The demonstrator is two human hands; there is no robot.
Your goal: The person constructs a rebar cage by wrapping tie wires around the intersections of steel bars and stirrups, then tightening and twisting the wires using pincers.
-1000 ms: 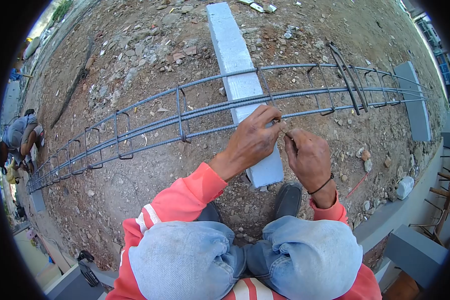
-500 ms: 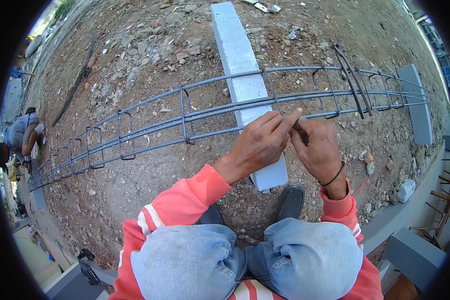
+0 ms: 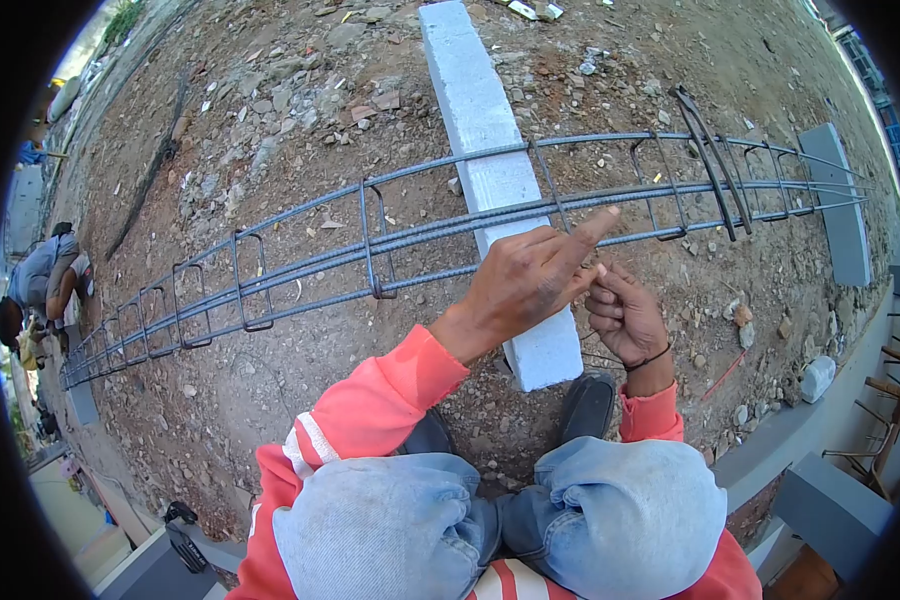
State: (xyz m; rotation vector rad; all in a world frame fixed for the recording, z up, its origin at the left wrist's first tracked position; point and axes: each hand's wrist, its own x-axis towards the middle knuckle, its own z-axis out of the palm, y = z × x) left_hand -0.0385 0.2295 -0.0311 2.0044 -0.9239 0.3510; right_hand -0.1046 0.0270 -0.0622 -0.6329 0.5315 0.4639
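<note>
A long rebar cage [image 3: 420,232], its bars joined by square stirrups [image 3: 373,240], runs across in front of me. It rests on a pale block beam [image 3: 470,100]. My left hand [image 3: 532,278] is over the near bars beside this beam, index finger stretched out and thumb pinched with the other fingers. Close to its fingertips, my right hand [image 3: 627,316] is closed in a pinch just below the near bar. Whatever the two hands pinch is too small to make out. Two dark metal bars [image 3: 712,165] lie across the cage to the right.
A second grey block [image 3: 838,210] supports the cage's right end. At the far left a person [image 3: 50,275] bends over the other end. Stony ground [image 3: 300,400] surrounds the cage. Grey blocks [image 3: 830,510] and a white lump [image 3: 817,380] are at right.
My right hand has drawn down, away from the bars, and its fingers have curled in. My left hand has shifted slightly, still at the near bar.
</note>
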